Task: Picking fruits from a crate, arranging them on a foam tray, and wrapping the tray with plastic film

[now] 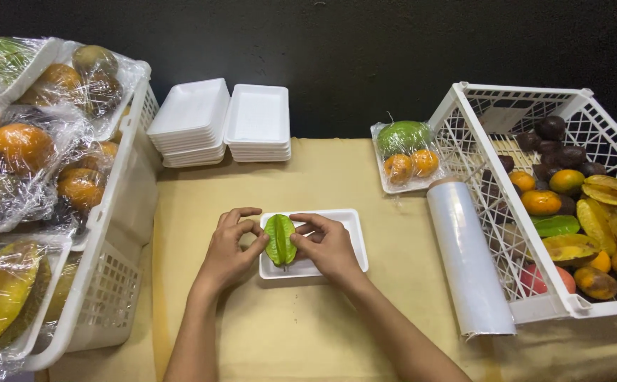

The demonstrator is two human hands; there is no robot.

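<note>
Fingers of both hands (227,251) (331,246) pinch green starfruit (280,239) over tan-covered table (308,332).

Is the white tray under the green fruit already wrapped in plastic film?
No. The tray is bare; both hands, left and right, set the green star fruit on it, and the film roll lies apart.

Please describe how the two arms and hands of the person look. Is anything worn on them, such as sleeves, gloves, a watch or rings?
Both forearms are bare as far as the picture shows: no sleeves reach into view. The left hand and the right hand wear no gloves. No watch, bracelet or ring shows on either wrist or on the fingers. The arms are slim.
</note>
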